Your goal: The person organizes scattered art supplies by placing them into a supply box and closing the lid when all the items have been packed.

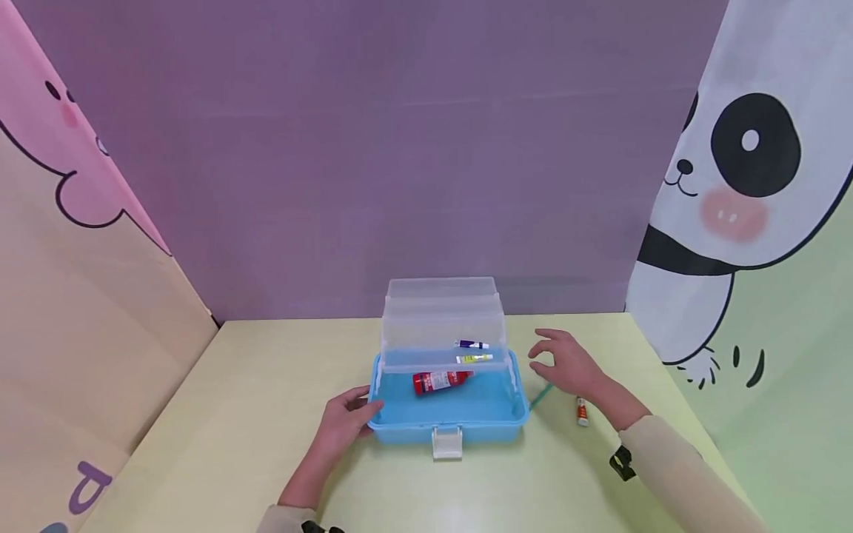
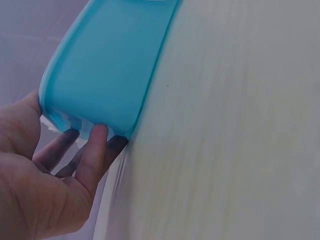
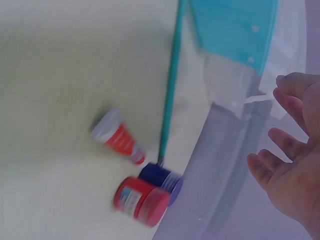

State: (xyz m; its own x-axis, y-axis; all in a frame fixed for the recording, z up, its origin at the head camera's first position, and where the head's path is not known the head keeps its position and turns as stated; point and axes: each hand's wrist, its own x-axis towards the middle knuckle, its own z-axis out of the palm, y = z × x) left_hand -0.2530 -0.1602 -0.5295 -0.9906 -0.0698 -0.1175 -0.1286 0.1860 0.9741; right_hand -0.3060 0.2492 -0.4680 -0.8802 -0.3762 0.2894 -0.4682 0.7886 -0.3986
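A light-blue plastic box [image 1: 448,434] stands with its see-through lid [image 1: 440,296] raised at the back and a white latch [image 1: 447,444] at the front. My left hand [image 1: 346,420] grips its left end, thumb over the rim, fingers against the outer wall [image 2: 100,75]. Inside lies a red bottle [image 1: 440,381] with a white label. A purple-and-white tube [image 1: 472,344] and a yellow-and-white tube [image 1: 474,358] show at the lid. My right hand [image 1: 566,363] hovers right of the lid, fingers loosely bent and holding nothing.
Right of the box lie a thin green stick [image 3: 171,85] and an orange-and-white tube [image 1: 582,411]. A red jar [image 3: 135,200] and a dark blue jar [image 3: 162,180] sit near the table's edge in the right wrist view. A purple backdrop [image 1: 426,163] rises behind the table.
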